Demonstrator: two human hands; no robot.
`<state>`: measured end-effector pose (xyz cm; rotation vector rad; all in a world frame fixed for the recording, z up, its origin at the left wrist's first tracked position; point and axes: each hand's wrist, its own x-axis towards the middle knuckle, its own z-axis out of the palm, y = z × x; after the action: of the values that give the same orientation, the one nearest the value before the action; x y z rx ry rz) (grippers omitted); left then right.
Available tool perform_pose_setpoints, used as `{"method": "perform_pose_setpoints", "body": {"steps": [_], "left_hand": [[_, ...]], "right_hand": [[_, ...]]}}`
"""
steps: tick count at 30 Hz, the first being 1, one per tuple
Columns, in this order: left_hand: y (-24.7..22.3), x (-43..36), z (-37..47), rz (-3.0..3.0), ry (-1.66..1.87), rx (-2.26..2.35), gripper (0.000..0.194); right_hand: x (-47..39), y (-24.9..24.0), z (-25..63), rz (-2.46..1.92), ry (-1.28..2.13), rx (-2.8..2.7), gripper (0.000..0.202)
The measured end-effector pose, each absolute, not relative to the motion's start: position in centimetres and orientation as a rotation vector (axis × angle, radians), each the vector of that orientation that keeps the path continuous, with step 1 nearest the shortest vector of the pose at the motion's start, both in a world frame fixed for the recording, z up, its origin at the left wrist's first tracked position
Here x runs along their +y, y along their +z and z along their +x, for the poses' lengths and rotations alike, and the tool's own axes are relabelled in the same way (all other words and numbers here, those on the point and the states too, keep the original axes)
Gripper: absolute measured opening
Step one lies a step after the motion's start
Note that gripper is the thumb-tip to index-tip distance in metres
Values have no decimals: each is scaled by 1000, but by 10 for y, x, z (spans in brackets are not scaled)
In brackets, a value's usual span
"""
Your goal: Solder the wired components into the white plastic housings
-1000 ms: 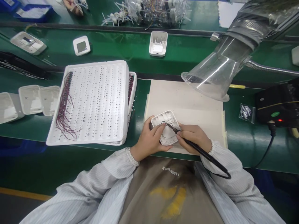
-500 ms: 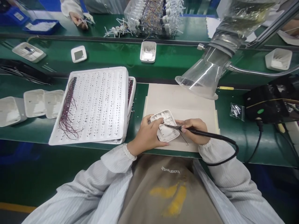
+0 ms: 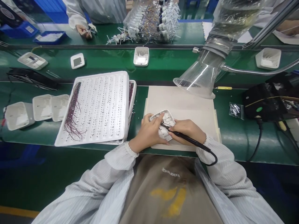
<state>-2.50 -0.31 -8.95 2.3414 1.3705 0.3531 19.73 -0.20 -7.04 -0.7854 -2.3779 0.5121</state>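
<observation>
My left hand (image 3: 149, 133) is closed around the left side of a small white plastic housing (image 3: 169, 117), held tilted over a beige board (image 3: 179, 99). In my right hand (image 3: 188, 131) is a soldering iron (image 3: 188, 138), held like a pen with its black cord trailing over my right sleeve. The iron's tip reaches into the housing beside my left fingertips. My fingers hide the exact spot it touches and much of the housing's inside.
Left of the board lies a white foam tray (image 3: 102, 105) with dark red wires (image 3: 72, 113). White housings (image 3: 20, 115) stand farther left. A clear fume hood (image 3: 198, 77) hangs over the board's back right. A black box (image 3: 263, 101) sits right. A co-worker's hand (image 3: 84, 31) is across the bench.
My right hand has moved left, closer to the housing and partly over it, and the iron has come with it. The view has shifted slightly. My left hand still holds the housing.
</observation>
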Motion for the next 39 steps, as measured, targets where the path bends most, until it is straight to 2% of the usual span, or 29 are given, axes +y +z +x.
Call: {"method": "perform_pose_setpoints", "body": {"steps": [7,39], "left_hand": [[-90,-4,-26,2374,360,1356,138],[-92,-3,-29,2408,387,1332,136]], "right_hand": [[-3,-71,197,-829,485,-2424,26],[0,-72,200,-813,560,-2421,27]]}}
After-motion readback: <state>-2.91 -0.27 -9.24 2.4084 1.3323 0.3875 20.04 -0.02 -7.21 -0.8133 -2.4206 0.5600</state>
